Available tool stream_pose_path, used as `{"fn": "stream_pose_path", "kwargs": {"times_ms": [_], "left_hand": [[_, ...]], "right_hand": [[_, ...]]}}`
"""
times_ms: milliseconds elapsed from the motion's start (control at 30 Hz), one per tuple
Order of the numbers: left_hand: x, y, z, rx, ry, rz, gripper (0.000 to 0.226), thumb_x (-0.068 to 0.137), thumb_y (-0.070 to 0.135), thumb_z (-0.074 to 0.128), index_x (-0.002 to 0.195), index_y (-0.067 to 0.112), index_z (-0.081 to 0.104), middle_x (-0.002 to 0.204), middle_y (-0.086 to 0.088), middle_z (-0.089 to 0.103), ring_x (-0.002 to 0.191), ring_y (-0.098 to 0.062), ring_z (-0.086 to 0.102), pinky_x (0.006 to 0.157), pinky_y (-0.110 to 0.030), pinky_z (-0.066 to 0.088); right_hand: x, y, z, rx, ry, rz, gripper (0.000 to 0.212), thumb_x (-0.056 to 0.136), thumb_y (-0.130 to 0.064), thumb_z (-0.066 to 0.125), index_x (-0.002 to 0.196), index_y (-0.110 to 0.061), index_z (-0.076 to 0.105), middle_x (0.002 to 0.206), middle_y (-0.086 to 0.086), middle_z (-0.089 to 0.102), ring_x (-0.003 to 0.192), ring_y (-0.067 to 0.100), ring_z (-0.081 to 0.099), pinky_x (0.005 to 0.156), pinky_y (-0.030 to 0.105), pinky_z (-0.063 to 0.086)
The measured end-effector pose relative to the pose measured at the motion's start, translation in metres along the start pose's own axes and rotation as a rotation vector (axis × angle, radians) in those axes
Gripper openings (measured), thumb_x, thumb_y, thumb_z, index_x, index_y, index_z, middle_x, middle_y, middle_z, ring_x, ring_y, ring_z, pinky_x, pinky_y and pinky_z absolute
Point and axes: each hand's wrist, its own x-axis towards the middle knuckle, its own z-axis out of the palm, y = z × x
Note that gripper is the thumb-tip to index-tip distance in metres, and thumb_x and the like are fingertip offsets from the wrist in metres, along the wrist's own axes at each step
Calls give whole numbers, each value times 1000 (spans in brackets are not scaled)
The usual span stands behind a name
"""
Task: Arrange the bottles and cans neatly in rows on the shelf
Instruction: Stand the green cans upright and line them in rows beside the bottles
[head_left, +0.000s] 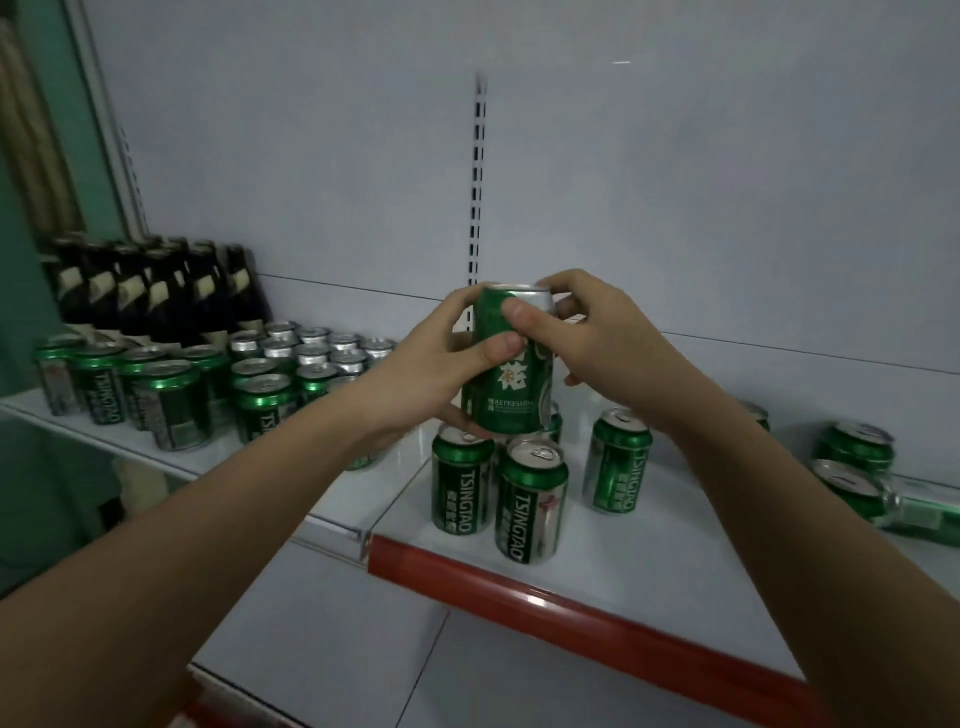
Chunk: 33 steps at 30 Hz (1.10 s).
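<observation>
Both hands grip one green can (511, 364) from either side, the left hand (441, 358) low on its body, the right hand (587, 332) near its rim, fingers (519, 312) curled round it. It hangs just above two upright cans (530, 499) on the shelf (649, 551). Best to keep it plumb, lower it squarely, and let go only once it sits steady

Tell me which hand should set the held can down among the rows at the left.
Left, probably. Both hands grip the held can, but the left hand is on the side toward the rows. The right hand would have to cross over the standing cans in front.
</observation>
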Motion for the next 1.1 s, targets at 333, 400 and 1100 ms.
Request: {"fn": "stream_pose_path", "kwargs": {"times_ms": [333,400,1100], "left_hand": [[44,-32,-57,-6,43,-48,61,80,36,65,134,25,38,122,-7,64,105,-20,70,64,-45,60],[55,-36,-72,34,35,-79,62,81,37,65,135,28,37,125,-6,62,107,-19,69,65,-47,60],[185,-94,-160,891,-312,91,59,73,37,86,122,19,60,114,5,64,95,-12,60,84,-29,49]], "right_hand": [[88,-1,30,-193,-227,61,47,83,-47,76,109,-11,62,90,3,69,73,10,68,53,21,56],[106,2,38,-193,-257,87,46,82,-45,78,106,-8,65,87,3,70,68,9,68,54,21,55],[186,73,116,-374,-157,398,50,75,-29,87,102,9,69,101,26,72,79,29,74,80,41,62]]}}
